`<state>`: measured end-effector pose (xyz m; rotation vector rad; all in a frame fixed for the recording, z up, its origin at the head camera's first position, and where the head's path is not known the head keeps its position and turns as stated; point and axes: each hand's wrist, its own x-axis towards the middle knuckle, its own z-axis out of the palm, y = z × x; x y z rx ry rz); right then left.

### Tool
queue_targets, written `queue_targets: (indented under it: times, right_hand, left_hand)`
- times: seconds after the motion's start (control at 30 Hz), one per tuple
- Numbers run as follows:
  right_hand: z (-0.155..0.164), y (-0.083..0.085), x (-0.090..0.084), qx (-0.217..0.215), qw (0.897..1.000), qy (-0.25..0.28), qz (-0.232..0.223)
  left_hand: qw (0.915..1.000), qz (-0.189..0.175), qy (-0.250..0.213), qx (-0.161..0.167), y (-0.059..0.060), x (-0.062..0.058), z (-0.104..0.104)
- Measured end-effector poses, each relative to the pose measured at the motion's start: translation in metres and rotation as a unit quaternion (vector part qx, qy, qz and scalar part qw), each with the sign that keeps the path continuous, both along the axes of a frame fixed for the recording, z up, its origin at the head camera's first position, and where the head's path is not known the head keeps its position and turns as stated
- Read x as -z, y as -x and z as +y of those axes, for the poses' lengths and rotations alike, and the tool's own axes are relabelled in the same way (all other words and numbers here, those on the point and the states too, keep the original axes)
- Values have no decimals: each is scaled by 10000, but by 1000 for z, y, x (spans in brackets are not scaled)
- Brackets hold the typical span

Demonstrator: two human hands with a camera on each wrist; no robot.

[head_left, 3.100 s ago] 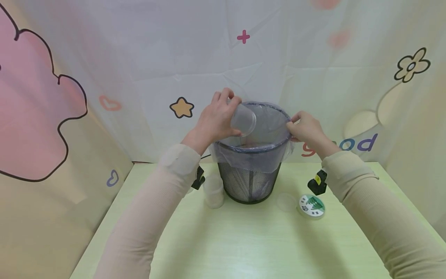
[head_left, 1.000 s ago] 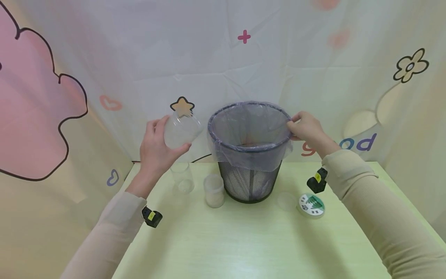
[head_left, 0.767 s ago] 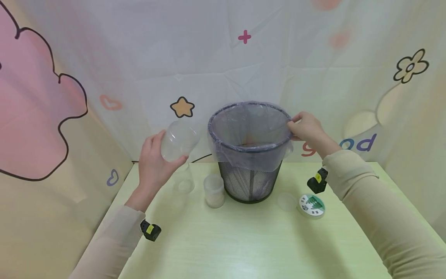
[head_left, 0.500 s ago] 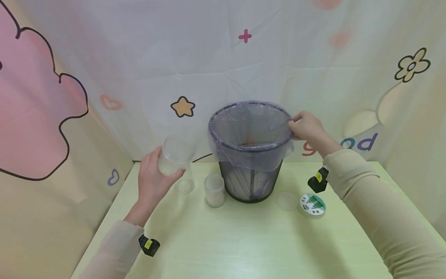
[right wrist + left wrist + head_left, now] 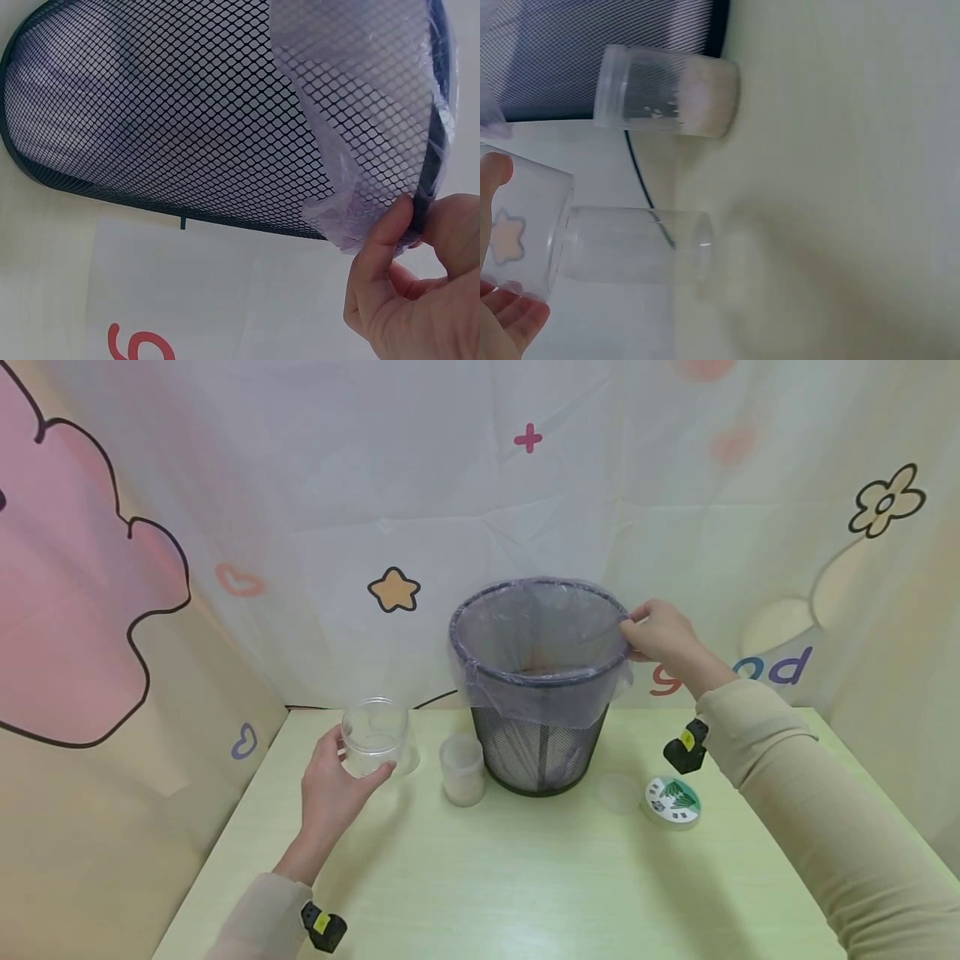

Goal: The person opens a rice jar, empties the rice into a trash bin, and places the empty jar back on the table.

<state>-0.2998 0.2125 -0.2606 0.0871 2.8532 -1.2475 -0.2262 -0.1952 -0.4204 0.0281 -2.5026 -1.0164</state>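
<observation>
A: What is the left hand [image 5: 337, 785] doing?

B: It is gripping a clear plastic jar [image 5: 372, 737], fingers and thumb wrapping round its lower wall. The jar is standing upright with its mouth open, low over the pale green table [image 5: 525, 893], at the back left.

A: Is it resting on the table?

B: I cannot tell whether its base is touching. In the left wrist view a second clear jar [image 5: 634, 245] is showing just beyond the held one, and a third jar [image 5: 667, 91] with a pale powdery filling is standing beside the bin.

A: And the right hand [image 5: 660, 635]?

B: It is pinching the rim of the black mesh wastebasket [image 5: 536, 752], thumb and fingers closing on the edge where the thin lilac bag liner [image 5: 540, 693] is folding over. The right wrist view is showing the thumb pressing the crumpled plastic against the rim.

A: Any writing to read?

B: On the backdrop behind the right arm, coloured letters are peeking out: a red "g" mostly hidden, then "od" in blue and purple. A round lid [image 5: 670, 801] with a green and white label is lying right of the bin, but its print is too small to read. A clear lid [image 5: 617, 793] is lying just beside it.
</observation>
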Motion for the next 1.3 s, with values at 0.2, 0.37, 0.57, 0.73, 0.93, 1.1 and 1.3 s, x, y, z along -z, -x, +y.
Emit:
queue_targets:
  times: [0.2, 0.37, 0.57, 0.73, 0.93, 1.1, 1.3]
  right_hand:
    - [-1, 1, -1, -8, 10000, 36, -39]
    - [-1, 0, -1, 10, 9999, 104, -79]
    - [-1, -1, -2, -21, 9998, 161, -66]
    - [-1, -1, -2, -31, 9998, 202, -85]
    - [0, 0, 0, -38, 9997, 210, -69]
    - [1, 0, 0, -30, 9997, 223, -59]
    - [1, -1, 0, -52, 9998, 196, -41]
  left_hand:
    - [9990, -423, -152, -69, -7, 24, -1]
    - [9967, -769, -275, 22, -11, 40, -2]
    - [9925, -1170, -357, 72, -11, 61, -3]
    - [9897, -1362, -428, 83, -8, 70, 0]
    - [9886, -1425, -481, 109, -2, 75, 6]
    - [9878, -1495, -423, 94, 1, 78, 8]
    - [9870, -1562, -387, -10, 3, 83, 6]
